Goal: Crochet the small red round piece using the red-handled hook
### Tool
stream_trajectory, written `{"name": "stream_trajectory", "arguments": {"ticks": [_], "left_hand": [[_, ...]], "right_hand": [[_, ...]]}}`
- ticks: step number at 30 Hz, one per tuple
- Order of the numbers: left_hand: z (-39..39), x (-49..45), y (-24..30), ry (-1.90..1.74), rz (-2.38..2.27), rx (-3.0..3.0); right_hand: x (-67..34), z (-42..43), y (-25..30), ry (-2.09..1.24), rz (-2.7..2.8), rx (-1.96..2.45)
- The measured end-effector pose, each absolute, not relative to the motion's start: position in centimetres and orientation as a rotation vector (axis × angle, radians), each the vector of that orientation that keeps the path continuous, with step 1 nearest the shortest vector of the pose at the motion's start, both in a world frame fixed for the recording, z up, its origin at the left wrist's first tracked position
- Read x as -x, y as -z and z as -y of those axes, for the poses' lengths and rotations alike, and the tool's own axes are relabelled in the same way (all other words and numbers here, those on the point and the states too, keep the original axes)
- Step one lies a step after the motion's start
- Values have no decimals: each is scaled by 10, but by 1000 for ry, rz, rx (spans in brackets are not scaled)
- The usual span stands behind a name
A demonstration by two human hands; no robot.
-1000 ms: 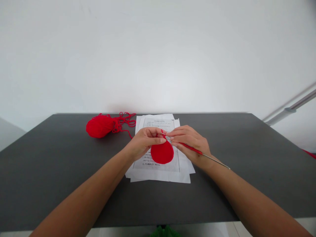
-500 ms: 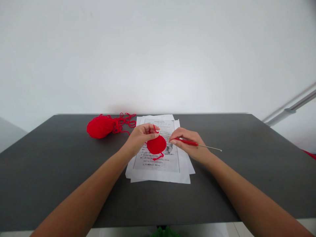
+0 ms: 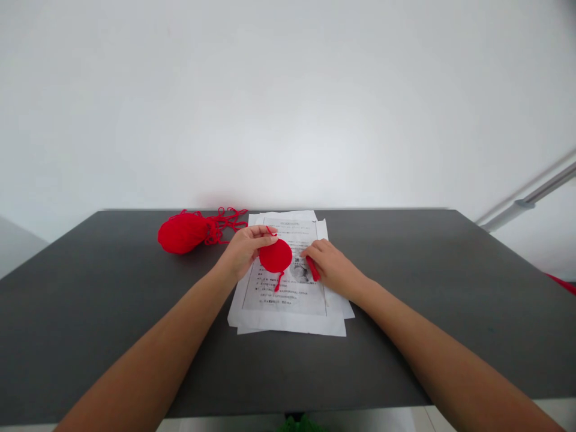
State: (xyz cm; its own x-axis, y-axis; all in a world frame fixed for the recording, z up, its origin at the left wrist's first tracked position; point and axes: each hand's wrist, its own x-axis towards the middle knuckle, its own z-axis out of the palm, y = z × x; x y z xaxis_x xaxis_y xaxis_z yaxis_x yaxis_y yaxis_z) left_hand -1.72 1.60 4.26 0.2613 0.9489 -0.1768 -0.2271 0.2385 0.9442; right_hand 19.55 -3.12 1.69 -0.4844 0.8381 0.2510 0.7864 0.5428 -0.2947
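Observation:
Between thumb and fingers, my left hand pinches the upper left edge of a round red crochet piece. A short yarn tail dangles from the bottom of the piece, and a strand rises by my thumb. My right hand is closed around the red handle of a crochet hook, low over the printed sheets; its thin metal shaft points down toward the front. A red yarn ball lies left of my left hand, with loose tangled strands beside it.
The dark table meets a white wall at the back. A grey metal rail runs along the wall at the right. Something green shows below the table's front edge.
My left hand has shifted left with the crochet piece. My right hand has moved apart from it and lower, and the hook has swung from pointing right to pointing down toward the front.

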Motion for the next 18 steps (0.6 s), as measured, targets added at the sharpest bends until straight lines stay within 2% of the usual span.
{"name": "stream_trajectory", "arguments": {"ticks": [7,18], "left_hand": [[-8,11,-46,-932,-935,-953],[0,2,-40,-829,-932,-938]], "right_hand": [[-231,14,-11,87,2155,1677],[-224,11,-13,-288,2118,1658]]}}
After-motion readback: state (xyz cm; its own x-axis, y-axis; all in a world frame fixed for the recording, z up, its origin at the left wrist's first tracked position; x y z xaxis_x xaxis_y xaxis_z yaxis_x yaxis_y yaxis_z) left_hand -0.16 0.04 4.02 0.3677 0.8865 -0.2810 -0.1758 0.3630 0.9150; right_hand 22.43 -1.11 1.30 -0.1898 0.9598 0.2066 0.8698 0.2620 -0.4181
